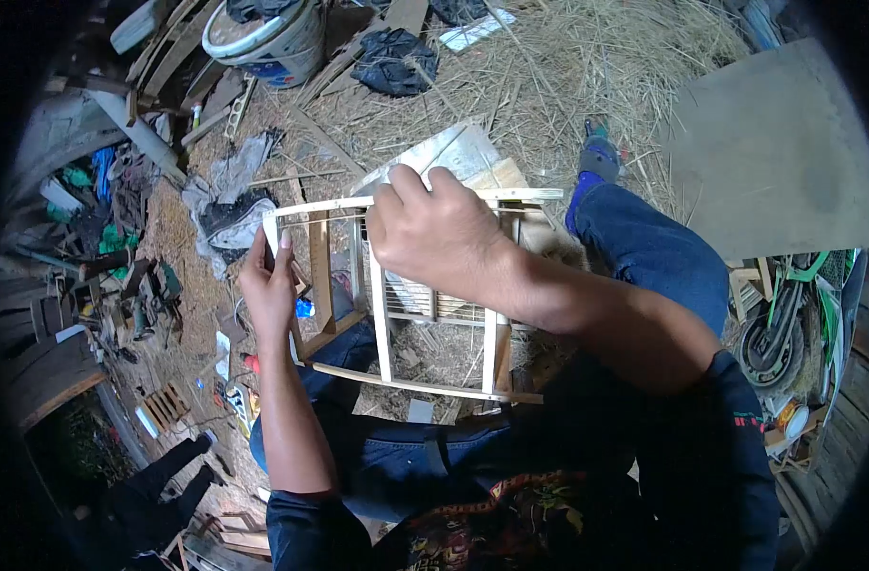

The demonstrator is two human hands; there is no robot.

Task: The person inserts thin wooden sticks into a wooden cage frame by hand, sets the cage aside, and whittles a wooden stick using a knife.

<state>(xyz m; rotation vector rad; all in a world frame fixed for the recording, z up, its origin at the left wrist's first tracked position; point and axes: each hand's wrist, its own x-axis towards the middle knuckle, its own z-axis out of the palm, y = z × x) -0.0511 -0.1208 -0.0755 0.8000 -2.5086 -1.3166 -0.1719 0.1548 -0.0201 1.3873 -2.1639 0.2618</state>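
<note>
left hand [267, 290]: the wooden frame [380, 324] is gripped at its left end, fingers clamped on the corner.
right hand [434, 224]: fingers are curled together at the top rail; whether anything is gripped inside cannot be told.
frame position: it is held upright before the person's lap.
floor [586, 57]: straw is strewn near a black bag [396, 63].

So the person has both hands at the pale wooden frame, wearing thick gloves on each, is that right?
Not quite: there are no gloves. The head view shows the left hand and right hand both bare. They are indeed at the pale wooden frame.
</note>
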